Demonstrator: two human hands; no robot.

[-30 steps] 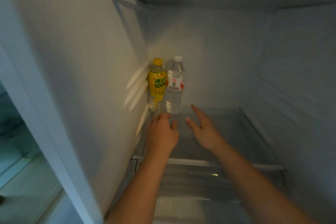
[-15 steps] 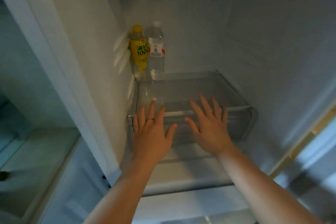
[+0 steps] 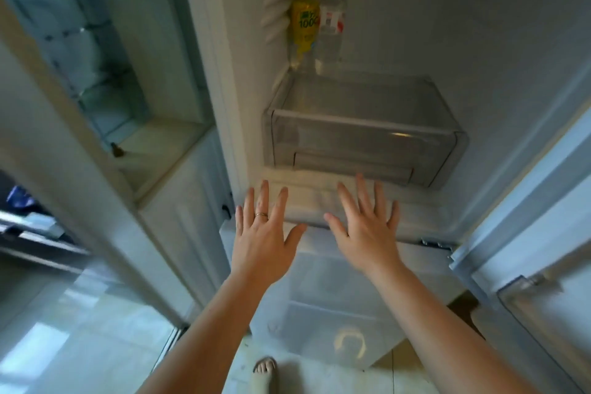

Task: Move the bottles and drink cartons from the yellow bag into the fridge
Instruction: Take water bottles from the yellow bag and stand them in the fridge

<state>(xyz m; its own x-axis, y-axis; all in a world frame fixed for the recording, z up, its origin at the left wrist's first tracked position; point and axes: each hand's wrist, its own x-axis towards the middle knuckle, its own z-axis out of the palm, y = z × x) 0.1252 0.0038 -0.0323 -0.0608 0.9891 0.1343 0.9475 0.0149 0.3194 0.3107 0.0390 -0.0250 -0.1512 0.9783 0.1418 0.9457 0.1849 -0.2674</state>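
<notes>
A yellow drink bottle and a clear water bottle stand side by side, upright, at the back left of the fridge shelf, above a clear drawer. My left hand and my right hand are both out in front of the fridge's lower edge, below the drawer, fingers spread and straight, holding nothing. The left hand wears a ring. The yellow bag is out of view.
The fridge's left wall and its open door at the right frame the compartment. A closed lower drawer front sits under my hands. A cabinet niche lies to the left. A sandalled foot stands on the tiled floor.
Both hands have drawn back out of the fridge, from next to the bottles to below the drawer. The view has tilted down, and the bottles now sit near the top.
</notes>
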